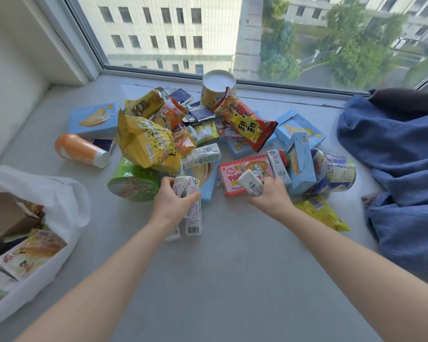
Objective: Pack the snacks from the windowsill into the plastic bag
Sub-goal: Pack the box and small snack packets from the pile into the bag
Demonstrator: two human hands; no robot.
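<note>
A heap of snacks covers the middle of the grey windowsill (232, 255): a yellow chip bag (146, 141), a red noodle packet (245, 119), blue biscuit boxes (93, 119) and a pink box (247, 169). My left hand (174, 201) grips a small white drink carton (193, 215) at the heap's near edge, and a second carton lies against it. My right hand (269, 196) holds another small white carton (251, 185) in front of the pink box. The white plastic bag (67, 193) lies open at the left, partly filled with packets.
An orange can (82, 150) lies on its side at the left, a green round tub (134, 183) by my left hand, a blue tub (336, 171) at the right. Blue cloth (400, 156) is piled at the right. A white-lidded tin (218, 88) stands against the window.
</note>
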